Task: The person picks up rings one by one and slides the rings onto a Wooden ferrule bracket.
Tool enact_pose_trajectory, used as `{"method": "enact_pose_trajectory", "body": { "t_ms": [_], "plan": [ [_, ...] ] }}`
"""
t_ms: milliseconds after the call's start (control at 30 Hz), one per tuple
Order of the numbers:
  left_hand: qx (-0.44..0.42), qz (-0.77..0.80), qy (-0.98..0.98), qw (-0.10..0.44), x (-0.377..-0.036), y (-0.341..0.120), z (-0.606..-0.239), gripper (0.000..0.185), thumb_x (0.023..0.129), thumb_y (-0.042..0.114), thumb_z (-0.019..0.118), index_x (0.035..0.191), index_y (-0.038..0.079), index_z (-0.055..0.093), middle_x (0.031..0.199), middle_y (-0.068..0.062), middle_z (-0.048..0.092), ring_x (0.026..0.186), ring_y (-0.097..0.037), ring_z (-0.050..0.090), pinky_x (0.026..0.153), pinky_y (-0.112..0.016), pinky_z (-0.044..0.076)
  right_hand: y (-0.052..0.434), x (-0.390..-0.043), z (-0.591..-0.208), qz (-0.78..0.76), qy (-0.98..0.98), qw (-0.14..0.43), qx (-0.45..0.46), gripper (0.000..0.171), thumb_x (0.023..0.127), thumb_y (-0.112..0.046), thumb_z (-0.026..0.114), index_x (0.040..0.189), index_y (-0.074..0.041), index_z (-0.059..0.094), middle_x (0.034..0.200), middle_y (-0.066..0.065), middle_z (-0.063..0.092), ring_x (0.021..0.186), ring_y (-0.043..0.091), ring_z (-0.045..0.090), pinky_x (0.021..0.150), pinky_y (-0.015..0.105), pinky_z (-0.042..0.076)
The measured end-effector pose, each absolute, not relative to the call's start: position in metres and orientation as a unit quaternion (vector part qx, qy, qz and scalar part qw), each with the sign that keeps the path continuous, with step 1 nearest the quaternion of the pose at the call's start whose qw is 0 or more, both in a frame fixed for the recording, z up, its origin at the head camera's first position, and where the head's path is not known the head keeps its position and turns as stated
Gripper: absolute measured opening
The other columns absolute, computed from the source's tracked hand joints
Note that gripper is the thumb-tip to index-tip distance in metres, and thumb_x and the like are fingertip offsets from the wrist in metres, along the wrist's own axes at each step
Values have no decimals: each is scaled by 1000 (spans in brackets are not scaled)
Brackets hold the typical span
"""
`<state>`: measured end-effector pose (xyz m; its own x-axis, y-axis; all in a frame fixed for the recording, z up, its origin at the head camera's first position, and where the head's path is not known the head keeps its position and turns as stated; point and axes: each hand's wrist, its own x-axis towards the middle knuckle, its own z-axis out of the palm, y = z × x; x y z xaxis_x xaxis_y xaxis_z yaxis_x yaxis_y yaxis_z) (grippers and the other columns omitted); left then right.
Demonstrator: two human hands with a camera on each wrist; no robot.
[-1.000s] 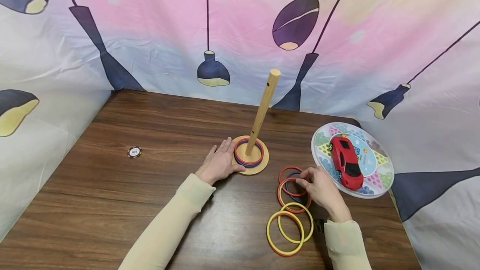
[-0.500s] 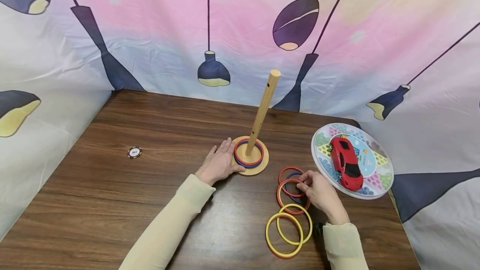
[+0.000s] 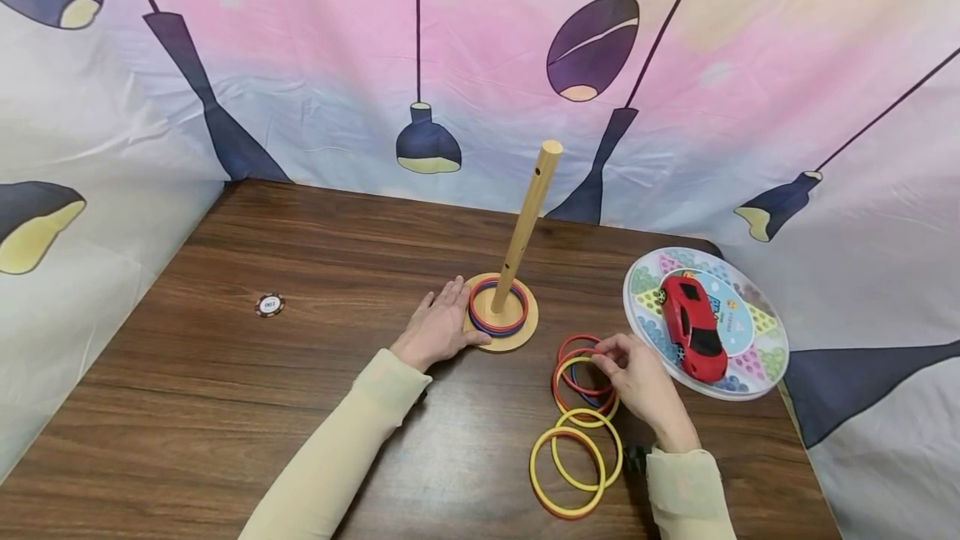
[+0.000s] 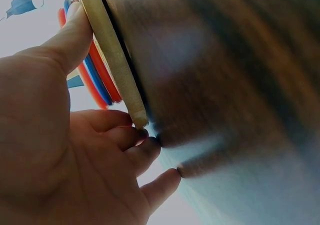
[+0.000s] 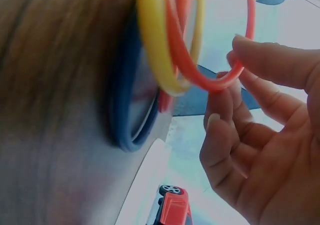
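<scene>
My left hand [image 3: 438, 323] lies against the round base of a wooden peg stand [image 3: 527, 227], thumb on top and fingers along its edge. Around the foot of the post, red and blue rings [image 4: 101, 77] are stacked. To the right, my right hand [image 3: 637, 377] pinches a red ring [image 5: 205, 83] between thumb and fingers, tilted up over a pile of overlapping rings. A yellow ring [image 5: 150, 35] and a blue ring [image 5: 119, 95] show right beside it. Nearer the front, two yellow rings [image 3: 567, 513] overlap, with some red under the nearest.
A red toy car [image 3: 693, 327] sits on a round, patterned game board [image 3: 772, 348] at the right, close to my right hand. A poker chip [image 3: 270, 304] lies on the wooden table [image 3: 262, 407] at the left. Printed cloth [image 3: 315, 40] hangs behind the table.
My right hand has raised the red ring off the yellow ring below it, whose top edge now shows. The front yellow rings have shifted slightly left. My left hand stays in place.
</scene>
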<state>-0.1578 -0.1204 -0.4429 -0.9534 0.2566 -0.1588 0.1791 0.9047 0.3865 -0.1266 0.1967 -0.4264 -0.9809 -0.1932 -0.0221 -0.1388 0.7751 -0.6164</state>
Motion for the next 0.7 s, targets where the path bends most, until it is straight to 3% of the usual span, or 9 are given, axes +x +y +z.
{"method": "enact_pose_trajectory", "body": {
  "t_ms": [233,700],
  "plan": [
    [113,189,970,102,-157,-121,-442,95,87,56,64,152,-1,25,159,-20,18,147,-29,17,117,-51,16,198,-125,-418,-359,928,31,-99,11,92,-18,69,99,-10,69,82,1,60,69,15,53,58,26,46],
    [113,191,970,102,-157,-120,-442,95,87,55,65,152,-2,25,158,-20,18,146,-30,17,117,-51,16,197,-126,-410,-418,902,2,-110,17,93,-24,68,103,-12,69,85,1,63,75,16,58,62,26,49]
  ]
}}
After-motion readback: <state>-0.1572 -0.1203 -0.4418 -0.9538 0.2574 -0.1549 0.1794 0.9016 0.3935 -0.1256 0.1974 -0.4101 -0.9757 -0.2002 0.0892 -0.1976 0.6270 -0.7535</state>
